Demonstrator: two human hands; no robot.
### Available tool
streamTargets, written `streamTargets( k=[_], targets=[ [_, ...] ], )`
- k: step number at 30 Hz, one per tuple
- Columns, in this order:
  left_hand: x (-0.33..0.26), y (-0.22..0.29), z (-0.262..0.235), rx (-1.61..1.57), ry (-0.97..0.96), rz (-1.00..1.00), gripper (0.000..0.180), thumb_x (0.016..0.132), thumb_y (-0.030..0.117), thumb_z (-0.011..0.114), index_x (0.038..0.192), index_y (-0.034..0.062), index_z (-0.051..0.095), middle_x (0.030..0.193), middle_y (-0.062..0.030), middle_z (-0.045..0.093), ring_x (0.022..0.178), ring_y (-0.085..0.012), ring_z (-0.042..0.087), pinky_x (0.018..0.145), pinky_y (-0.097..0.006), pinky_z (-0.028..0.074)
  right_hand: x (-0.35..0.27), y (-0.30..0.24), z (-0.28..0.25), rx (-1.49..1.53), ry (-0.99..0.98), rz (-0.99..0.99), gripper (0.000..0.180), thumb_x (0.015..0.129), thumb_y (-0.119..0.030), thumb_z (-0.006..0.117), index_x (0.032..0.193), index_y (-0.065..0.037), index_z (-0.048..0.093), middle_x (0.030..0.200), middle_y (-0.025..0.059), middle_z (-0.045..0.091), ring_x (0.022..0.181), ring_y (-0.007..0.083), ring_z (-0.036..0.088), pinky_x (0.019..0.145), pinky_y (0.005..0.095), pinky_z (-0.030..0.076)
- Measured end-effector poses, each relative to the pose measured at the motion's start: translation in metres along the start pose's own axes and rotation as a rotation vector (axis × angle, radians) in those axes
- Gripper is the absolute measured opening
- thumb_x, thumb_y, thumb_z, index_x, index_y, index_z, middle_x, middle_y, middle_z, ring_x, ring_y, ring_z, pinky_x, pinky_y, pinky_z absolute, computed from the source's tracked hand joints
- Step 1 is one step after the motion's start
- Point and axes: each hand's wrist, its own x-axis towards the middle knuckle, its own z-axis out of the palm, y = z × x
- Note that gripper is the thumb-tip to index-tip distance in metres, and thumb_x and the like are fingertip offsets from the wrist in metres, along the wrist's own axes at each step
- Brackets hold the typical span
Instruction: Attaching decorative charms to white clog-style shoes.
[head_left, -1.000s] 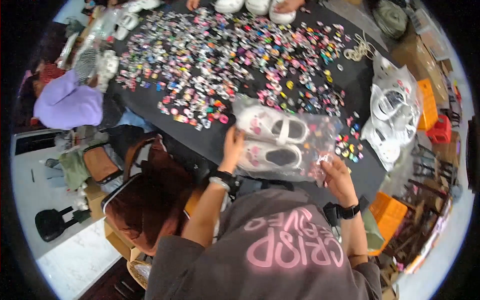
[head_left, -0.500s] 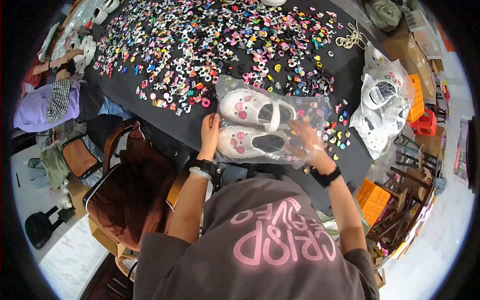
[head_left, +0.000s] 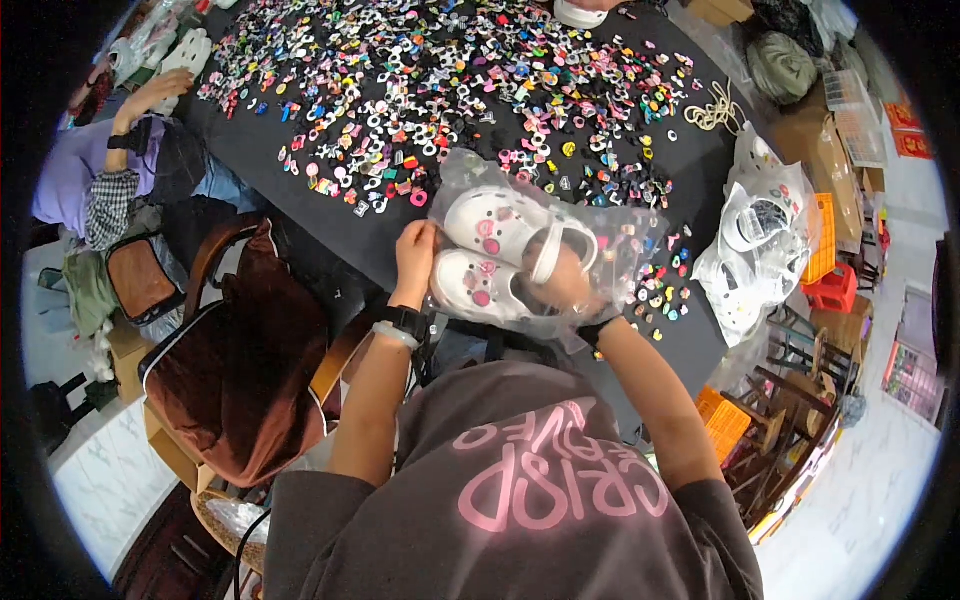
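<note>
A pair of white clogs with pink charms on the toes lies in a clear plastic bag (head_left: 630, 235) at the table's near edge. The far clog (head_left: 490, 222) has its strap toward the right, and the near clog (head_left: 475, 285) sits against it. My left hand (head_left: 416, 262) is closed on the bag's left edge, beside the toes. Reaching in from the bag's right side, my right hand (head_left: 565, 285) is curled at the heel opening of the near clog, partly covered by plastic and by the far clog's strap.
Colourful shoe charms (head_left: 400, 100) spread across the dark table (head_left: 300, 230). Another bag of white clogs (head_left: 755, 225) lies at the right edge, with cord (head_left: 715, 108) behind it. At far left a co-worker's hand (head_left: 160, 92) touches a white clog. A brown bag (head_left: 240, 370) rests on a chair left of me.
My right hand has moved left and into the bag, to the near clog's opening. The clogs have shifted and tilted a little, and the plastic is more crumpled. The co-worker's arm has moved.
</note>
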Motion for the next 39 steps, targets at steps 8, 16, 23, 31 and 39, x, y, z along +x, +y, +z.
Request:
streamTargets(
  k=[8, 16, 23, 31, 39],
  targets=[
    [0.013, 0.04, -0.044, -0.074, 0.305, 0.12, 0.022, 0.095, 0.02, 0.055, 0.088, 0.0001, 0.061, 0.072, 0.002, 0.051, 0.065, -0.0065, 0.042, 0.059, -0.024, 0.038, -0.053, -0.016, -0.062, -0.017, 0.119, 0.147, 0.019, 0.062, -0.015, 0.067, 0.078, -0.007, 0.061, 0.082, 0.0094, 0.06, 0.082, 0.0317, 0.06, 0.071, 0.043, 0.051],
    [0.021, 0.06, -0.082, -0.229, 0.246, 0.093, 0.021, 0.097, 0.023, 0.051, 0.095, 0.0038, 0.058, 0.07, 0.0048, 0.047, 0.06, -0.0039, 0.04, 0.053, -0.02, 0.034, -0.151, -0.012, -0.095, -0.044, 0.267, 0.473, 0.026, 0.059, -0.005, 0.067, 0.084, -0.003, 0.065, 0.09, 0.0134, 0.061, 0.095, 0.0343, 0.058, 0.08, 0.0418, 0.049],
    [-0.003, 0.059, -0.081, -0.18, 0.235, -0.058, 0.033, 0.092, 0.036, 0.059, 0.095, 0.0036, 0.058, 0.07, 0.0052, 0.046, 0.058, -0.0047, 0.04, 0.05, -0.021, 0.032, -0.202, -0.007, -0.127, 0.008, 0.585, 0.607, 0.038, 0.062, 0.005, 0.059, 0.1, 0.0, 0.064, 0.1, 0.0171, 0.063, 0.097, 0.0383, 0.058, 0.085, 0.042, 0.046],
    [-0.007, 0.048, -0.088, -0.326, -0.126, -0.299, 0.02, 0.089, 0.024, 0.065, 0.102, 0.009, 0.064, 0.074, 0.0086, 0.05, 0.055, -0.0029, 0.039, 0.046, -0.02, 0.029, -0.131, -0.025, -0.14, 0.113, 0.584, 0.467, 0.038, 0.065, 0.004, 0.056, 0.101, -0.002, 0.066, 0.107, 0.0155, 0.064, 0.108, 0.0361, 0.055, 0.096, 0.0424, 0.039],
    [-0.035, 0.11, -0.102, -0.557, -0.518, -0.231, 0.032, 0.094, 0.012, 0.052, 0.123, 0.0006, 0.049, 0.118, -0.0169, 0.057, 0.105, -0.0301, 0.06, 0.085, -0.045, 0.054, -0.122, -0.017, -0.087, 0.036, 0.588, 0.421, 0.035, 0.061, -0.003, 0.064, 0.097, -0.007, 0.064, 0.099, 0.0125, 0.063, 0.101, 0.0369, 0.056, 0.092, 0.0483, 0.04]
  ],
)
